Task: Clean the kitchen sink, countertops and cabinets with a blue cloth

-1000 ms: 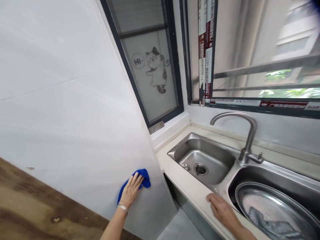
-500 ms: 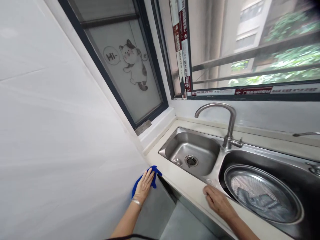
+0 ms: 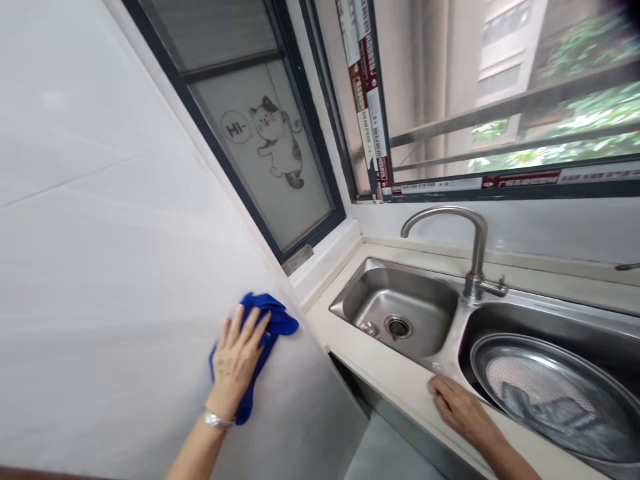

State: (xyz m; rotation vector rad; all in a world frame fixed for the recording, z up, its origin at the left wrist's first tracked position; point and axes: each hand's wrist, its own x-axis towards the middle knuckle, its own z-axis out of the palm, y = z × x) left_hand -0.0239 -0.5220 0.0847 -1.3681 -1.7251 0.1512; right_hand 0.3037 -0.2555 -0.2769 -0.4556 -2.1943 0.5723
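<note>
My left hand (image 3: 237, 357) lies flat on a blue cloth (image 3: 283, 323), fingers a little apart, pressing it to the white wall panel (image 3: 125, 280). Parts of the cloth stick out past the fingertips and below the palm. A silvery bracelet (image 3: 219, 419) circles that wrist. On the pale countertop (image 3: 350, 340), beside the sink's front rim, my right hand (image 3: 460, 407) rests with its fingers curled in. Nothing shows in it, though its palm side is hidden.
A steel double sink (image 3: 453, 347) lies to the right, with a curved faucet (image 3: 477, 253) behind it. In the larger basin sits a round metal pan (image 3: 540, 357) holding a greyish, crumpled thing (image 3: 555, 413). A dark-framed window (image 3: 320, 153) with a cat picture stands ahead.
My left hand and the blue cloth have moved left and up across the wall panel, away from the countertop corner. My right hand stays by the sink; the view has shifted slightly.
</note>
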